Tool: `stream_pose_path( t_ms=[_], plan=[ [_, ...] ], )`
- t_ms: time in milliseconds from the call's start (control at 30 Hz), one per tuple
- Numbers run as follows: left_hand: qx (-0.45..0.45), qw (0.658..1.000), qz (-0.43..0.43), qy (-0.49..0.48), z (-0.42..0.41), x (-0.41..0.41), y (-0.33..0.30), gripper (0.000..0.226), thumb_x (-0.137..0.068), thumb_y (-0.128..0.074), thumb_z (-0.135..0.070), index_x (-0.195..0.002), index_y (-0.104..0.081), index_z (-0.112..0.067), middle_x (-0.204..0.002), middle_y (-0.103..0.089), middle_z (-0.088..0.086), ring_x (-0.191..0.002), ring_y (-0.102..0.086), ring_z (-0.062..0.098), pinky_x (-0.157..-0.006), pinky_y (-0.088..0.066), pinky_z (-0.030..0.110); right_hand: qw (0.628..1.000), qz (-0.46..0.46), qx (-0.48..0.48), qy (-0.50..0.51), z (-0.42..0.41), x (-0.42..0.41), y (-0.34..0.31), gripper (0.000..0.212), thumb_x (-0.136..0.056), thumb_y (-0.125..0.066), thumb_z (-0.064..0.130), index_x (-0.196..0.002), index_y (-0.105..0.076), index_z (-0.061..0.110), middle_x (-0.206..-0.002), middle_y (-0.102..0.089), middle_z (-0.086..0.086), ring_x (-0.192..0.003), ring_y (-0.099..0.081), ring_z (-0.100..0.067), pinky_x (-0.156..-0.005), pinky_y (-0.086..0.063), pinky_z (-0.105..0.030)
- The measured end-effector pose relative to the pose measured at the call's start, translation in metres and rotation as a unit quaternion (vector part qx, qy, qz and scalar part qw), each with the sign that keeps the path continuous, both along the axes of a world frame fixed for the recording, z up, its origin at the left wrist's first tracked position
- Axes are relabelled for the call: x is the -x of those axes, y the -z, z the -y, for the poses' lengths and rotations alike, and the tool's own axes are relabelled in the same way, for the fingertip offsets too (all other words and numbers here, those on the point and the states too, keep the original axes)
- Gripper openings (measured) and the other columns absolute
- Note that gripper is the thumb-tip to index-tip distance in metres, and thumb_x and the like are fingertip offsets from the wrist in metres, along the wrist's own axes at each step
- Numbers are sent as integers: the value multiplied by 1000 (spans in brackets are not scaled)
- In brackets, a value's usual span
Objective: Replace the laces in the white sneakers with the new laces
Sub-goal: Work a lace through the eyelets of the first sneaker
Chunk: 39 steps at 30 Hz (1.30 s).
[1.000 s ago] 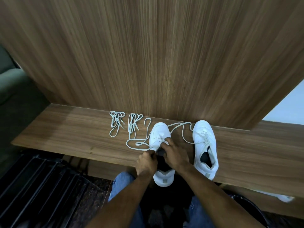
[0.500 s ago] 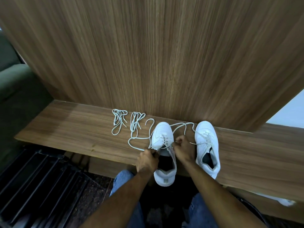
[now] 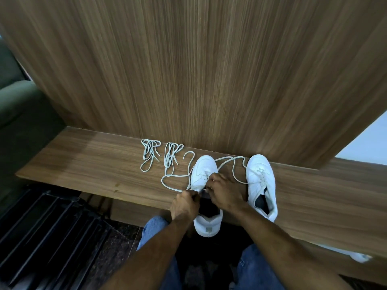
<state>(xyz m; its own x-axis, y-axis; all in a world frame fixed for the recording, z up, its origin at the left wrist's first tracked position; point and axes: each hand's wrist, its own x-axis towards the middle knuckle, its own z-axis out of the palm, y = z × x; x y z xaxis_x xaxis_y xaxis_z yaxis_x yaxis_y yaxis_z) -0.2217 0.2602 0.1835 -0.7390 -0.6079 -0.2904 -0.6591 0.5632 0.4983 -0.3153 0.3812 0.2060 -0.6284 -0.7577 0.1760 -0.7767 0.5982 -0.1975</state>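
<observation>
**Lace being worked at the left sneaker's eyelets**

Left of the hands, two bundled laces (image 3: 159, 152) are lying unused. The left hand (image 3: 184, 204) is pinching the lace (image 3: 173, 186) at the left sneaker (image 3: 204, 170); the right hand (image 3: 225, 190) is curled over its eyelets. Slack is best being drawn evenly. The right sneaker (image 3: 260, 176) is lying just right. Fingertips and eyelets are being hidden.
</observation>
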Motion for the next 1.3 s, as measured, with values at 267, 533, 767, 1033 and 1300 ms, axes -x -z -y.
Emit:
stream_pose_path(
  t_ms=[267,533,767,1033,1300],
  plan=[
    [-2,1000,10,-8,1,1,4,52,-84,-46,-64,-108,-66,-23,-111,-66,11,-109,-59,34,-86,-47,38,871,188,336,304,-17,10,-20,13,-83,-61,15,-76,-51,20,-88,-50,2,-81,-54,-19,-71,-40,-32],
    [-4,1000,12,-17,2,0,4,46,-83,-48,-58,-106,-67,-23,-109,-66,10,-107,-60,34,-85,-48,38,998,-47,-31,37,3,-8,0,28,-76,-58,38,-95,-68,20,-113,-61,-3,-107,-58,-28,-86,-47,-43],
    [0,1000,13,-17,3,0,3,51,-82,-47,-63,-105,-68,-22,-108,-67,10,-107,-61,34,-85,-49,38,958,181,194,112,10,5,-8,16,-85,-61,18,-78,-71,8,-99,-56,0,-90,-57,-12,-82,-48,-26],
    [5,1000,16,-22,0,0,-2,49,-84,-51,-59,-105,-68,-19,-109,-67,11,-108,-60,34,-86,-47,37,891,95,319,307,-13,18,-40,13,-79,-59,18,-91,-61,14,-103,-54,-3,-87,-57,-22,-73,-46,-34],
    [-14,1000,8,-25,-1,-2,-7,45,-84,-50,-54,-103,-68,-18,-108,-67,11,-106,-61,34,-84,-48,37,996,-44,-58,50,10,-19,6,22,-75,-58,32,-87,-69,18,-102,-64,-3,-109,-58,-27,-97,-43,-51]
  ],
)
